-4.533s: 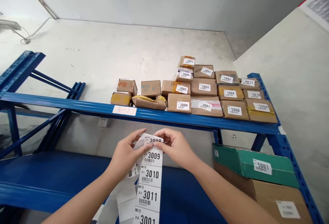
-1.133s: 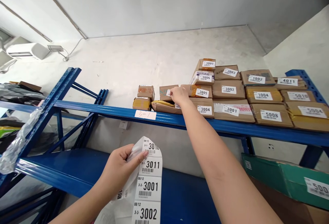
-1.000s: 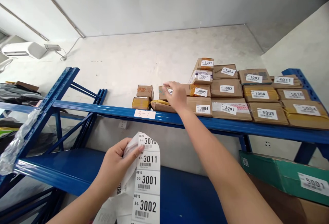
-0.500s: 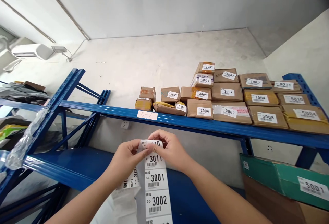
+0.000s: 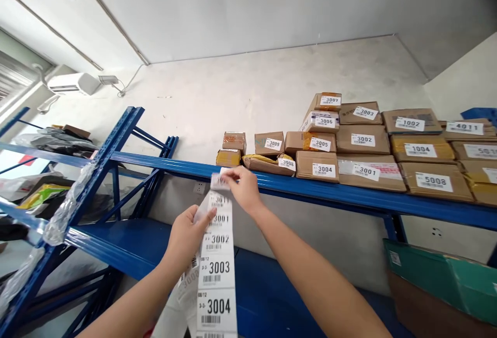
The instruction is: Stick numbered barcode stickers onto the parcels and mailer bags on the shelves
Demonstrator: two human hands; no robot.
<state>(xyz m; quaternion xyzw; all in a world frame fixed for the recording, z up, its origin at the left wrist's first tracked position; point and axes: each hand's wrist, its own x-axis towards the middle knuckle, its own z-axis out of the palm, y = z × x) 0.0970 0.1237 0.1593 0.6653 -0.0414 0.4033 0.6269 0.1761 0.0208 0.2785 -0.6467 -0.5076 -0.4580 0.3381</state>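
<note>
Left hand: the left hand [image 5: 186, 235] is closed on the label strip [image 5: 216, 276], thumb pressed across its upper part, below the blue beam.
Label strip: a white run of barcode stickers hanging straight down from the hands; 3002, 3003 and 3004 read clearly, and the ones above them are blurred.
Right hand: the right hand [image 5: 244, 190] is just above the left, fingertips pinched on the top label [image 5: 219, 181].
Top label: raised at the strip's upper end, in front of the beam; its number cannot be read.
Lower shelf: the blue lower shelf [image 5: 128, 239] lies behind the forearms; a green box [image 5: 446, 276] sits at its right end.
Beam: the blue beam [image 5: 349, 201] carries the upper shelf.
Upper shelf: brown parcels stacked in rows, among them parcel 3008 [image 5: 267, 164], box 3009 [image 5: 269, 144] and box 3004 [image 5: 316, 166].
Far left of the stack: two small boxes [image 5: 234, 141], one on the other, with no white sticker showing.
Wall: an air conditioner [image 5: 73, 83] is mounted high on the left.
</note>
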